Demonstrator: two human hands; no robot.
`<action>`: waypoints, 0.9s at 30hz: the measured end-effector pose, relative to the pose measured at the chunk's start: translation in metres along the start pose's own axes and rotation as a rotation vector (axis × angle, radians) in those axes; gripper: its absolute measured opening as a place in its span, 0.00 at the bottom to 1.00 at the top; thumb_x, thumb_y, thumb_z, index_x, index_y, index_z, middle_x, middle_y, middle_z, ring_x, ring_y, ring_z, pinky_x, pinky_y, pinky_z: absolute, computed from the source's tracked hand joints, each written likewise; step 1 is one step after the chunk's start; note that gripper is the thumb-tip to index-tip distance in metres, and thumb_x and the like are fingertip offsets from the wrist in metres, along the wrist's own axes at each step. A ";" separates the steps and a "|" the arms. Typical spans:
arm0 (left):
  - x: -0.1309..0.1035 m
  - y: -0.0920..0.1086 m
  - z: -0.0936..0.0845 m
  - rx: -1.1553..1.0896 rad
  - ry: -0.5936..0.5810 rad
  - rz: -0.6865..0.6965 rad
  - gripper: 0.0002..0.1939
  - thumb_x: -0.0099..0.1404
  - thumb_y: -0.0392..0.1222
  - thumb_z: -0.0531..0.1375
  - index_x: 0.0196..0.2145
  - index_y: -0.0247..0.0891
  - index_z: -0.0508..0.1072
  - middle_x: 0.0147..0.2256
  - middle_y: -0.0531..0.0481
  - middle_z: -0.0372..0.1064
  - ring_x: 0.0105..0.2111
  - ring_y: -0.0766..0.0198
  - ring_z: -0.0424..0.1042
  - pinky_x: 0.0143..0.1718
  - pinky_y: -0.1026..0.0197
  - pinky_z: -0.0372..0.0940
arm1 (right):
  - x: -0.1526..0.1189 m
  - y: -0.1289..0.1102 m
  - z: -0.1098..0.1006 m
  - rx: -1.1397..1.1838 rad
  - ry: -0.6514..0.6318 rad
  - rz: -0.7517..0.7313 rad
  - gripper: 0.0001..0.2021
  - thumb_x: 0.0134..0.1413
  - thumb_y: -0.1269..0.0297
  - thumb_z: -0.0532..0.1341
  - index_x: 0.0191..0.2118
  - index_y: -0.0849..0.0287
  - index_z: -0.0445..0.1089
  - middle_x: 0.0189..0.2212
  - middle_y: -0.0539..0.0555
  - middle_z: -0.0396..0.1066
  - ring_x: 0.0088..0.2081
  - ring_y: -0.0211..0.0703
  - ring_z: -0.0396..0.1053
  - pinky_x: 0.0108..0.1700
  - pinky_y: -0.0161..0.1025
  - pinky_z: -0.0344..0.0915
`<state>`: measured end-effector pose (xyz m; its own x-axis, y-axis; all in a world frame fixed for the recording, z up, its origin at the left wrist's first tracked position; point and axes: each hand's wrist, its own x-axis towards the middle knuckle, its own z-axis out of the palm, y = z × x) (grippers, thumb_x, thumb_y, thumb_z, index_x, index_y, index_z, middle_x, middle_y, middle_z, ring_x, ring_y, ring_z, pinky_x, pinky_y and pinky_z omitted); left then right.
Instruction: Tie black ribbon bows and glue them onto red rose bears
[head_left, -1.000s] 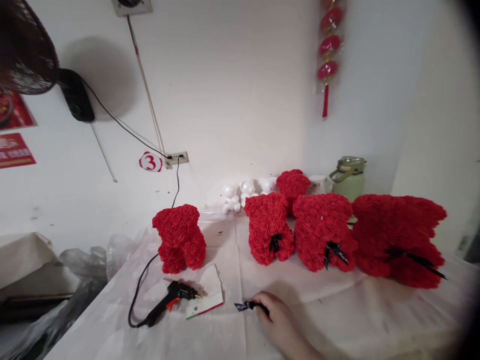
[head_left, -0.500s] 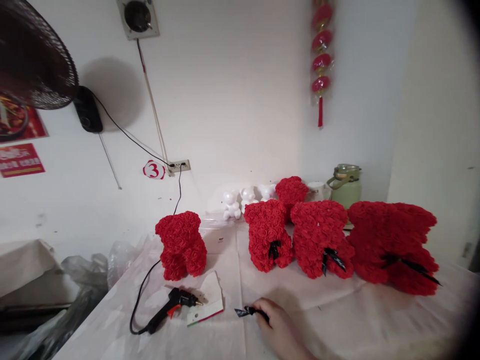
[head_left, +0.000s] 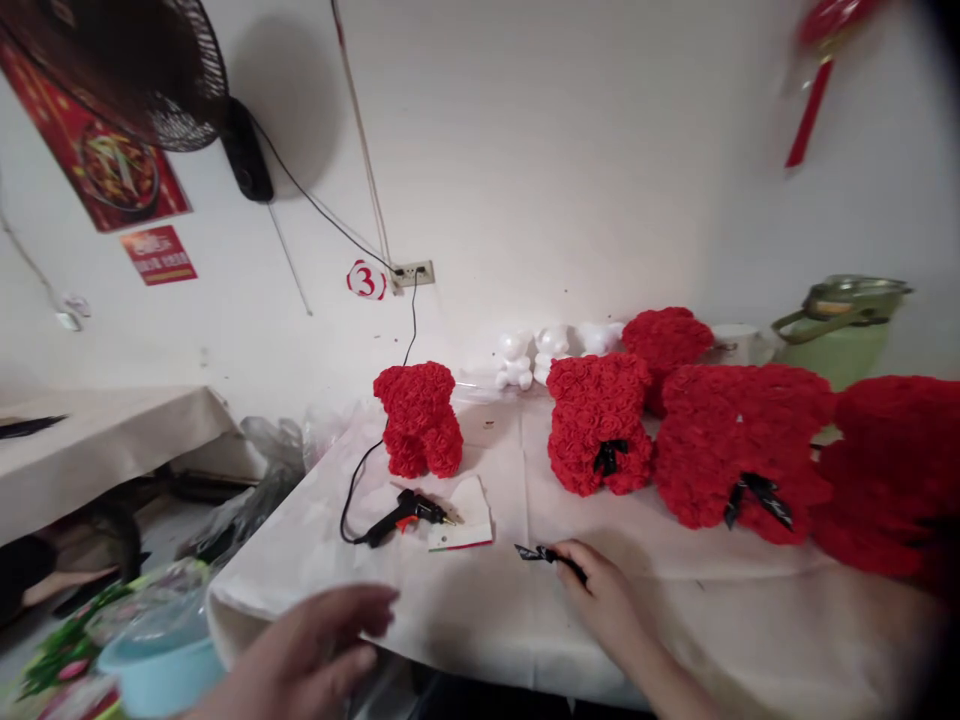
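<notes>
Between the thumb and fingers of my right hand [head_left: 600, 590] is a black ribbon bow [head_left: 538, 553], its printed tail pointing left just above the table. My left hand [head_left: 311, 640] hovers at the table's near left edge, slightly blurred, fingers apart and holding nothing. Beyond it lies a black glue gun [head_left: 401, 515] with an orange trigger, its nozzle over a white card [head_left: 472, 520]. A red rose bear [head_left: 420, 415] without a bow sits behind the gun. To the right stand a rose bear with a black bow [head_left: 600, 425] and a larger-looking one [head_left: 742, 440], also bowed.
Small white foam bears [head_left: 514, 362] line the wall, beside another red bear [head_left: 666, 340]. A green jug [head_left: 840, 330] stands at the back right. The gun's cord [head_left: 346, 510] runs to a wall socket [head_left: 414, 273]. Left of the table is a blue basin [head_left: 165, 665].
My left hand has come into view at the lower left. The view has turned left and down. My right hand keeps hold of the ribbon bow.
</notes>
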<state>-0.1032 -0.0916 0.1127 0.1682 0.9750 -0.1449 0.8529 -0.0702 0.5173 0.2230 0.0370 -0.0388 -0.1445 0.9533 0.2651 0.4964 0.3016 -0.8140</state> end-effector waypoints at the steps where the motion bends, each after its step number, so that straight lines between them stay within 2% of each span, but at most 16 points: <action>1: 0.005 -0.004 -0.014 -0.023 0.080 0.011 0.26 0.68 0.60 0.49 0.57 0.45 0.66 0.53 0.45 0.69 0.54 0.54 0.68 0.56 0.52 0.64 | 0.000 0.002 0.001 -0.002 -0.002 0.002 0.16 0.55 0.62 0.52 0.44 0.56 0.73 0.44 0.56 0.76 0.48 0.50 0.73 0.52 0.46 0.66; 3: 0.026 -0.012 -0.041 -0.032 0.307 0.043 0.28 0.65 0.62 0.52 0.54 0.42 0.69 0.53 0.44 0.70 0.52 0.52 0.70 0.55 0.51 0.65 | -0.001 0.003 0.001 -0.002 -0.006 0.002 0.16 0.55 0.62 0.51 0.44 0.55 0.73 0.44 0.55 0.77 0.47 0.50 0.73 0.52 0.46 0.66; 4: 0.042 -0.016 -0.051 -0.019 0.404 0.004 0.30 0.63 0.63 0.53 0.54 0.41 0.69 0.53 0.43 0.70 0.50 0.52 0.71 0.52 0.52 0.67 | -0.001 0.004 0.001 -0.001 -0.004 0.002 0.16 0.55 0.62 0.51 0.43 0.54 0.73 0.43 0.55 0.77 0.47 0.50 0.73 0.52 0.46 0.66; 6: 0.080 -0.026 -0.062 0.078 0.527 -0.120 0.32 0.61 0.63 0.53 0.54 0.38 0.69 0.54 0.43 0.70 0.51 0.51 0.71 0.52 0.54 0.67 | -0.001 0.004 0.001 0.004 0.012 0.005 0.15 0.55 0.61 0.52 0.43 0.54 0.73 0.43 0.54 0.77 0.47 0.50 0.73 0.52 0.46 0.67; 8: 0.120 -0.038 -0.061 0.113 0.562 -0.193 0.35 0.58 0.61 0.58 0.56 0.34 0.67 0.56 0.37 0.67 0.55 0.47 0.68 0.54 0.52 0.64 | -0.001 0.004 0.001 0.009 0.027 0.014 0.15 0.55 0.60 0.52 0.42 0.54 0.73 0.43 0.54 0.77 0.46 0.51 0.74 0.51 0.47 0.67; 11: 0.169 -0.053 -0.044 0.116 0.561 -0.276 0.43 0.53 0.62 0.63 0.59 0.31 0.62 0.57 0.31 0.64 0.57 0.42 0.65 0.54 0.50 0.61 | -0.001 0.008 0.002 0.021 0.023 0.016 0.15 0.54 0.59 0.53 0.42 0.54 0.73 0.42 0.54 0.77 0.46 0.51 0.74 0.51 0.47 0.68; 14: 0.202 -0.061 -0.026 0.068 0.549 -0.317 0.46 0.50 0.64 0.64 0.59 0.32 0.60 0.52 0.32 0.70 0.51 0.42 0.71 0.47 0.53 0.65 | -0.002 0.013 0.003 0.030 0.003 0.013 0.16 0.55 0.58 0.53 0.43 0.54 0.73 0.43 0.55 0.77 0.46 0.51 0.73 0.52 0.47 0.67; 18: 0.230 -0.064 -0.014 -0.007 0.580 -0.298 0.45 0.51 0.60 0.67 0.60 0.38 0.58 0.51 0.39 0.71 0.50 0.49 0.72 0.43 0.58 0.65 | -0.003 0.016 0.003 0.027 -0.011 0.021 0.16 0.56 0.57 0.52 0.44 0.54 0.73 0.44 0.55 0.77 0.47 0.51 0.73 0.52 0.48 0.67; 21: 0.244 -0.066 -0.013 -0.055 0.592 -0.309 0.37 0.54 0.56 0.67 0.57 0.40 0.63 0.51 0.41 0.72 0.48 0.52 0.73 0.43 0.58 0.65 | -0.003 0.013 0.001 0.022 -0.002 0.033 0.16 0.56 0.56 0.52 0.44 0.54 0.73 0.43 0.55 0.77 0.47 0.52 0.73 0.51 0.48 0.67; 27: 0.251 -0.061 -0.017 -0.150 0.583 -0.385 0.19 0.65 0.52 0.60 0.44 0.33 0.72 0.37 0.46 0.73 0.35 0.63 0.74 0.40 0.56 0.69 | -0.005 0.006 -0.004 0.009 -0.017 0.053 0.16 0.56 0.56 0.52 0.44 0.54 0.73 0.44 0.55 0.77 0.47 0.52 0.73 0.52 0.49 0.67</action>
<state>-0.1212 0.1608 0.0592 -0.4590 0.8813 0.1125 0.7143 0.2907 0.6366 0.2299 0.0340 -0.0427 -0.1326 0.9680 0.2131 0.4958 0.2510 -0.8314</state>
